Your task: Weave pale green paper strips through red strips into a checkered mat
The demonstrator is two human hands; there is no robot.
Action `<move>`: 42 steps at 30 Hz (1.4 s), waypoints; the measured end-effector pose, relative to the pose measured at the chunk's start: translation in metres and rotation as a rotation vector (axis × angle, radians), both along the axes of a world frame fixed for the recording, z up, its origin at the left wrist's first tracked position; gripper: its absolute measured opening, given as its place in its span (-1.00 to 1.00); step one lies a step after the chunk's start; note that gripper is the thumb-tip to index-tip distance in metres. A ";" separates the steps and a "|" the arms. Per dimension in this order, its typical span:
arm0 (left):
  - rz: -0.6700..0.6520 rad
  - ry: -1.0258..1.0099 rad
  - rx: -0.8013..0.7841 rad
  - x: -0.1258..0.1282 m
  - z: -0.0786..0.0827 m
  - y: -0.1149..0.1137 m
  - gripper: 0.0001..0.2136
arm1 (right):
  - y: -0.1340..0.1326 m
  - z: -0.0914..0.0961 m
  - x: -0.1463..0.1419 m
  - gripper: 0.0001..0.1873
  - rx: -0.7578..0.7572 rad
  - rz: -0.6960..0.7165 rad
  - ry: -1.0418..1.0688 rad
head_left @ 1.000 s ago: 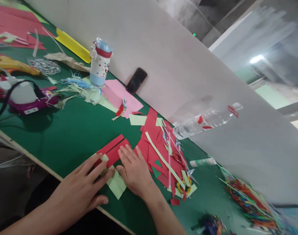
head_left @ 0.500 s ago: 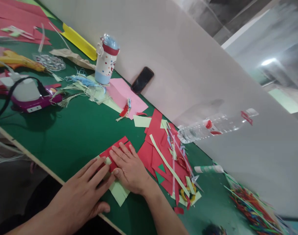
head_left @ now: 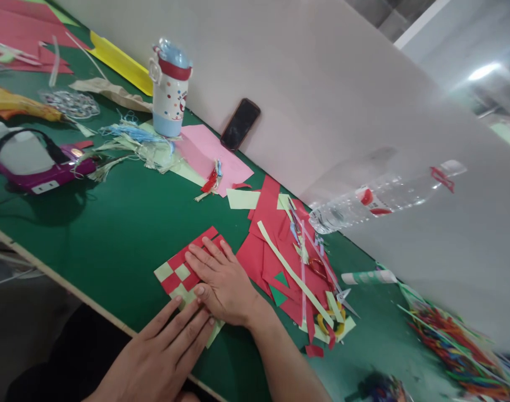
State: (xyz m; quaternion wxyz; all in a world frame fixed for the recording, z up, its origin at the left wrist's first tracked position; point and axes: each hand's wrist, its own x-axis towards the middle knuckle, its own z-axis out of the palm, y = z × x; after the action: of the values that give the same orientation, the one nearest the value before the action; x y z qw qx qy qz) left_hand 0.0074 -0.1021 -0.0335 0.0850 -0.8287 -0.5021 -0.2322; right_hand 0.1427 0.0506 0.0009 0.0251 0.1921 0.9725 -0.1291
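Note:
A woven paper piece [head_left: 180, 272], red and pale green in a checked pattern, lies flat on the green table near its front edge. My right hand [head_left: 221, 279] rests flat across its right part, fingers stretched toward the far corner. Against the near side, the fingertips of my left hand [head_left: 166, 346] press on the pale green strips, fingers stretched out. The two hands meet at the right thumb. Part of the weave stays hidden under both hands.
Red paper scraps [head_left: 258, 254] with strips and scissors [head_left: 336, 318] lie to the right. A plastic bottle [head_left: 376, 198], phone [head_left: 241, 124] and drinking cup [head_left: 171, 92] stand along the wall. A purple power strip [head_left: 49, 173] and yellow glue gun [head_left: 22, 103] are left.
My left hand has slid toward me off the weave's left part, uncovering its checks. My right hand stays on the weave. The view has shifted slightly.

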 end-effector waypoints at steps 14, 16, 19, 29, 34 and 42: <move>-0.070 0.049 0.081 -0.018 0.007 -0.002 -0.54 | -0.003 -0.010 0.001 -0.38 0.043 -0.013 0.093; -0.001 -0.010 0.054 -0.032 0.009 -0.002 -0.67 | -0.001 -0.007 0.003 -0.37 0.063 -0.004 0.161; 0.195 -0.111 -0.059 -0.055 0.012 0.006 -0.71 | 0.001 0.005 0.009 -0.46 0.100 -0.066 0.339; 0.215 -0.132 -0.220 -0.074 0.019 0.053 -0.66 | -0.076 0.017 0.038 -0.60 0.047 -0.256 0.281; -0.133 0.002 -0.249 -0.069 0.022 0.057 -0.58 | -0.103 0.004 0.045 -0.46 -0.024 -0.231 0.161; -0.332 0.148 -0.315 -0.078 0.022 0.077 -0.60 | -0.107 -0.014 0.050 -0.38 -0.102 -0.264 0.218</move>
State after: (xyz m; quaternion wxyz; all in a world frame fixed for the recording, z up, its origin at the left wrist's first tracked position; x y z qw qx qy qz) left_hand -0.0707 -0.0248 -0.0118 -0.0483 -0.9176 -0.3817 -0.1005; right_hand 0.1923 -0.0563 -0.0130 -0.0881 0.3013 0.9280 -0.2007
